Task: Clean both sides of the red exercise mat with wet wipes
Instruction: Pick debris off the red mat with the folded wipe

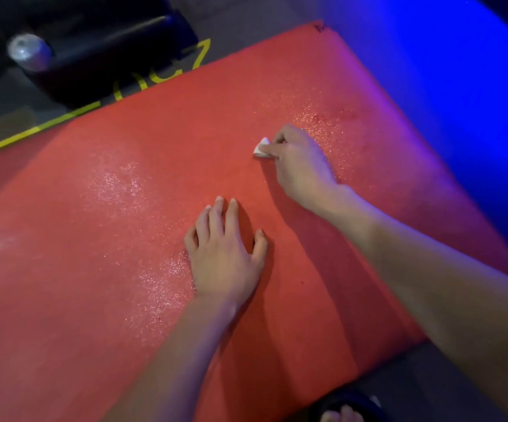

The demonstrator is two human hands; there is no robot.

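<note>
The red exercise mat (125,239) lies flat on the floor and fills most of the view, with glistening damp patches across it. My right hand (298,162) holds a small folded white wet wipe (261,147) against the mat, fingers curled round it. Only a corner of the wipe shows past my fingers. My left hand (225,254) rests flat on the mat nearer to me, fingers spread and straight.
A black padded piece of gym equipment (94,50) with a shiny metal end stands beyond the mat's far left edge. Yellow floor markings (33,129) run along that edge. A blue-lit surface (459,86) lies to the right. Toes in a black sandal (341,412) show at the bottom.
</note>
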